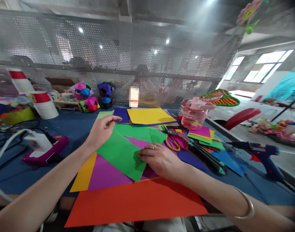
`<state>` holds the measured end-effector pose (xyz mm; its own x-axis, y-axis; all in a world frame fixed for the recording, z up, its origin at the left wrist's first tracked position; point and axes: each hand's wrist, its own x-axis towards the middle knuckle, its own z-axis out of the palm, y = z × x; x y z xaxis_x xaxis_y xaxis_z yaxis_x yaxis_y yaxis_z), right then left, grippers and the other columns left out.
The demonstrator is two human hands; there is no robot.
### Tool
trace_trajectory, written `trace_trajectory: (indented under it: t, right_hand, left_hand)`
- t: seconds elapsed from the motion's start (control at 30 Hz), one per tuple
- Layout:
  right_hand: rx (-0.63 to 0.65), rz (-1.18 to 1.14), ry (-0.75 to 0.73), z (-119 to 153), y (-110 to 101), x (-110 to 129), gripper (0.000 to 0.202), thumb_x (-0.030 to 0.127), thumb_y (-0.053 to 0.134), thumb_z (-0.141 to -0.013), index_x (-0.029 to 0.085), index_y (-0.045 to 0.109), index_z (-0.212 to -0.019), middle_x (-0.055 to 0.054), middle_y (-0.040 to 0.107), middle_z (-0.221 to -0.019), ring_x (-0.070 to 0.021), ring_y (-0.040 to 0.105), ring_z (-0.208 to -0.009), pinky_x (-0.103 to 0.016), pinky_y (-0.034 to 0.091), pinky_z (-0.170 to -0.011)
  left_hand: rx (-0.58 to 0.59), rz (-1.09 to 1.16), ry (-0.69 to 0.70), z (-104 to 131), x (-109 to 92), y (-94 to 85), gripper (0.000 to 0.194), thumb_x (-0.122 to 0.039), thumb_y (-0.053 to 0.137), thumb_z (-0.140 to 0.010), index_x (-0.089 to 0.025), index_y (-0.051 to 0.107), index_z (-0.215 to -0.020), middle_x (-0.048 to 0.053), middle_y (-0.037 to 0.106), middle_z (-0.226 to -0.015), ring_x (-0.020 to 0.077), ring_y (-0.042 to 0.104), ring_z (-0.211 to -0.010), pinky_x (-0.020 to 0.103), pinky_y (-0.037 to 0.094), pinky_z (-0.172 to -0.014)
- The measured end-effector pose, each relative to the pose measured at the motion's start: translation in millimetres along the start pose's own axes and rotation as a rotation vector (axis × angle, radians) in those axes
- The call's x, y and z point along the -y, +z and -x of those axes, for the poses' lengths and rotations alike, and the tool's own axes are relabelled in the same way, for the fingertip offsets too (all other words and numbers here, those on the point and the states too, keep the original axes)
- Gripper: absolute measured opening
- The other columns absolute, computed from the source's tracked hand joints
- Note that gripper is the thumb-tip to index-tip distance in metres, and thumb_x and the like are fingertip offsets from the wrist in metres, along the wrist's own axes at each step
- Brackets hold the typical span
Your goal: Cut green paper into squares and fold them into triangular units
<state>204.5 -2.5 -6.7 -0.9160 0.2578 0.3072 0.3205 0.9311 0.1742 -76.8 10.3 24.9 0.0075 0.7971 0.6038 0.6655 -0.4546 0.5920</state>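
A green paper sheet (122, 154) lies at an angle over purple paper (106, 175) and yellow-orange paper (84, 174). My right hand (159, 161), with a ring on one finger, is closed at the green sheet's right edge, fingertips on it. Near that sheet's upper left, my left hand (102, 129) has its fingers curled together, pointing right; anything between them is hidden. A large red-orange sheet (137, 203) lies closest to me. Behind my hands are more green paper (130, 132), a yellow sheet (151, 116) and dark blue paper (122, 115).
Right of my hands lie scissors (173, 145), a green-black cutter (207, 158), paper scraps (200, 132) and a glue gun (265, 158). A pink jar (194, 112) stands behind. On the left are a magenta power strip (44, 151), paper cups (43, 106) and folded paper balls (83, 91).
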Motion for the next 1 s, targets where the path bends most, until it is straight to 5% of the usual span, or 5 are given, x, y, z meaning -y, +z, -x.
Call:
trace_trajectory:
  t: [0.2, 0.37, 0.5, 0.77, 1.0]
  right_hand:
    - [-0.059, -0.049, -0.002, 3, 0, -1, 0.028, 0.010, 0.057, -0.095, 0.013, 0.071, -0.120, -0.011, 0.076, -0.122, -0.0245, 0.071, -0.105, -0.040, 0.053, -0.090]
    - [-0.069, -0.071, -0.028, 9, -4, -5, 0.034, 0.004, 0.057, -0.090, 0.010, 0.070, -0.121, -0.015, 0.076, -0.119, -0.0246, 0.072, -0.106, -0.041, 0.053, -0.093]
    - [-0.118, -0.076, -0.013, 11, -5, -3, 0.033, 0.003, 0.052, -0.090, 0.011, 0.071, -0.115, -0.014, 0.078, -0.113, -0.0234, 0.073, -0.099, -0.039, 0.053, -0.092]
    - [-0.205, -0.050, -0.053, 16, -10, 19, 0.024, 0.012, 0.048, -0.102, 0.010, 0.069, -0.113, -0.012, 0.078, -0.097, -0.0201, 0.071, -0.080, -0.035, 0.053, -0.081]
    - [-0.236, -0.295, 0.181, 16, -17, 29, 0.023, 0.024, 0.049, -0.106, 0.015, 0.070, -0.103, -0.004, 0.072, -0.075, -0.0170, 0.064, -0.067, -0.032, 0.049, -0.072]
  left_hand:
    - [0.021, 0.041, -0.035, 17, -21, -5.8, 0.028, -0.030, 0.050, -0.095, -0.018, 0.074, -0.106, 0.007, 0.077, -0.106, 0.0184, 0.069, -0.082, 0.028, 0.051, -0.066]
    - [0.427, 0.041, 0.044, 46, -44, -3.4, 0.032, -0.044, 0.055, -0.100, -0.021, 0.070, -0.117, 0.009, 0.074, -0.122, 0.0241, 0.070, -0.109, 0.035, 0.057, -0.089]
    - [0.647, -0.177, 0.176, 75, -52, 5.1, 0.098, -0.067, 0.083, -0.070, -0.015, 0.052, -0.147, 0.020, 0.060, -0.146, 0.0393, 0.058, -0.132, 0.058, 0.051, -0.107]
    - [0.406, -0.307, 0.594, 100, -53, 10.7, 0.054, -0.001, 0.042, -0.085, -0.012, 0.063, -0.134, 0.010, 0.071, -0.133, 0.0251, 0.071, -0.120, 0.040, 0.061, -0.098]
    - [0.417, -0.044, 0.184, 100, -48, 2.6, 0.027, -0.016, 0.047, -0.100, -0.029, 0.067, -0.111, -0.004, 0.080, -0.095, 0.0117, 0.079, -0.082, 0.016, 0.061, -0.077]
